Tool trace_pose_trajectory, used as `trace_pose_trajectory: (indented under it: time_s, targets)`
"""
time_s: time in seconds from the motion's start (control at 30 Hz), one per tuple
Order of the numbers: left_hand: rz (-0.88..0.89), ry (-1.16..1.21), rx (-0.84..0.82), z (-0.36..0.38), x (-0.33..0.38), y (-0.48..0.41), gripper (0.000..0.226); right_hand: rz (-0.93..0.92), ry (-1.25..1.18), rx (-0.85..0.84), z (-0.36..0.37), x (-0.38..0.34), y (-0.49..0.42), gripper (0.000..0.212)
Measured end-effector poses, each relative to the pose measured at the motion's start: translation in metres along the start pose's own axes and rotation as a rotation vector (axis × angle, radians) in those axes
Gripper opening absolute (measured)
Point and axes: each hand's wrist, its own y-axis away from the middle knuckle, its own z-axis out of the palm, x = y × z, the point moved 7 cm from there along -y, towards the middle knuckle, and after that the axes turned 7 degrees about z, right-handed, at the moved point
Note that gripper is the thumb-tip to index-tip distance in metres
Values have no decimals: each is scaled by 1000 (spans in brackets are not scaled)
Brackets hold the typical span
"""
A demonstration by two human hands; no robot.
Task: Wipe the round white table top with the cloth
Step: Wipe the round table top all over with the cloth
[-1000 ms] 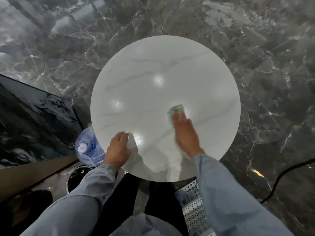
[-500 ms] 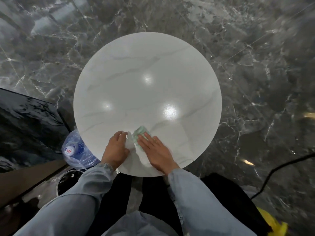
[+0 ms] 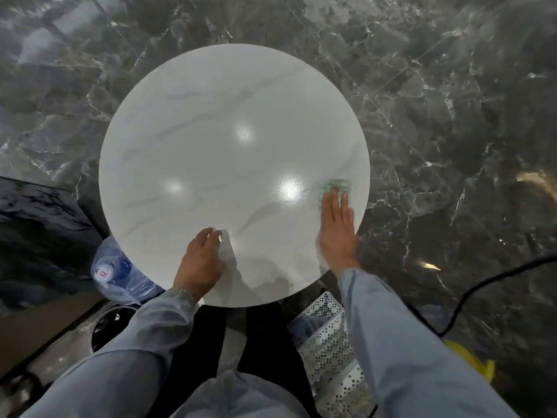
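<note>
Cloth [image 3: 336, 188] mid-right on worktop [image 3: 211, 131], under right hand [image 3: 337, 233]: fingers [image 3: 333, 206] straight, close together, pressing it. Left hand [image 3: 200, 260] loosely curled, fingertips touching worktop.

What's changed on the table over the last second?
The right hand slid the cloth in beside the left hand, then back out to the right edge of the table top, fingers flat on it. The left hand stayed resting at the near edge.

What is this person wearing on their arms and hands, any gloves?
No gloves: the left hand and right hand are bare. The left sleeve and right sleeve are long, loose and pale blue, reaching the wrists; the left one ends in a gathered cuff.
</note>
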Motion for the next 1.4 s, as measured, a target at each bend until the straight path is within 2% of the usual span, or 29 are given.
trace_pose_trajectory:
  time_s: [0.17,0.3,0.47,0.53,0.63,0.8,0.9,1.0,1.1,1.23,1.33,1.4]
  targets:
    - [34,-17,56,3,-13,15,62,-258,-20,-107,50,-71,102,97]
    - [18,-3,85,5,-22,37,52,-580,-28,-237,83,-147,166,74]
    - [4,-1,106,-5,-21,58,44,-748,14,-276,86,-149,154,71]
    - [-3,-9,98,-9,-20,62,52,-682,-7,-244,72,-127,124,83]
    - [8,-12,91,-12,-14,58,53,-445,-59,-121,36,-78,69,100]
    - [12,-14,94,-17,4,49,46,-91,-17,-37,-7,3,-8,86]
    - [25,6,85,-11,9,47,54,-41,-33,-45,-3,16,-9,76]
    - [20,7,45,-3,-1,45,66,-49,-8,-5,6,9,22,85]
    - [4,15,42,2,-5,49,64,-152,22,-72,33,-10,75,96]
    - [30,24,78,4,-13,59,52,-409,-15,-99,69,-56,149,94]
    - [-20,35,119,-1,-23,71,48,-655,78,-157,93,-113,184,81]
    - [-28,37,123,0,-27,77,46,-770,52,-199,104,-143,196,73]
